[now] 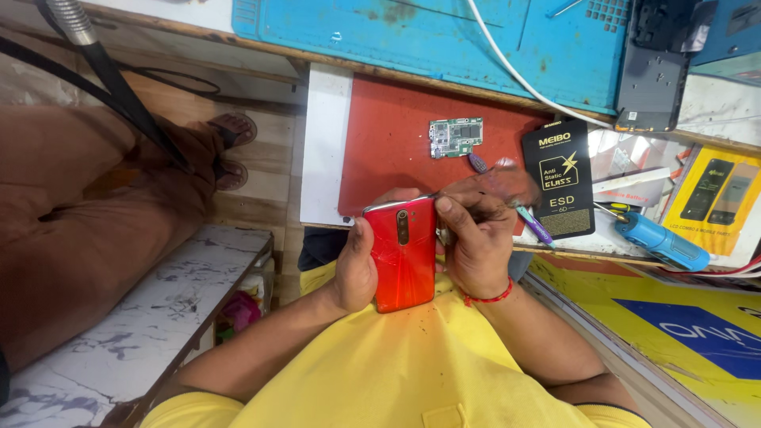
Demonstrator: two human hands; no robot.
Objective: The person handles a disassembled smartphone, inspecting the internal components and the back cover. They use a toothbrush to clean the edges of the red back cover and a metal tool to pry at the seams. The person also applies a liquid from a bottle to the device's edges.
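Both hands, left hand and right hand, grip a red phone by its edges, just off the red mat.

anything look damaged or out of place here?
Yes. A bare green circuit board lies loose on the red mat, outside any phone. The red phone, held in both hands, shows crease-like lines across its back; crack or reflection, can't tell.

Bright yellow short-sleeved shirt, bare forearms, thin red thread bracelet at the right wrist.
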